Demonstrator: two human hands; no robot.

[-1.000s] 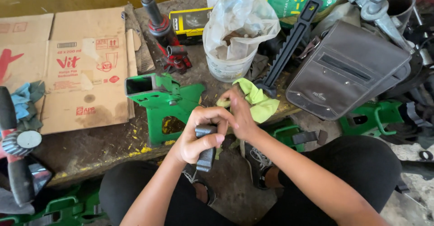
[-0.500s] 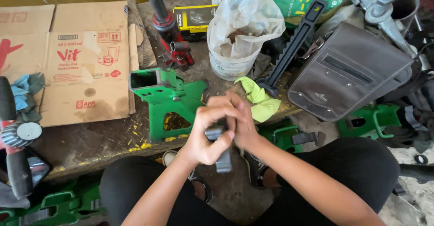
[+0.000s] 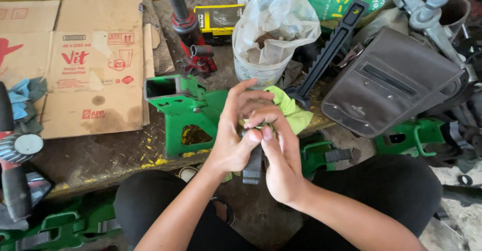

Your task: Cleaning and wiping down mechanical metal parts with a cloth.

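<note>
Left hand (image 3: 232,140) and right hand (image 3: 281,163) found together above the lap, just in front of the desk (image 3: 115,155) edge. Both grips clenched on one dark metal part (image 3: 252,166), its lower end showing below the fingers. Left palm wrapped around the part's upper end, fingers partly spread; right fingertips pressed against its top. Yellow-green cloth (image 3: 291,111) noted just behind the hands, touching them. Green metal bracket (image 3: 186,113) seen on the desk just left of the hands. Observed further back: white bucket lined with a plastic bag (image 3: 268,40), red jack (image 3: 193,47), flattened cardboard box (image 3: 85,75). Black toothed bar (image 3: 331,47) leaned against a brown case (image 3: 391,87) on the right.
</note>
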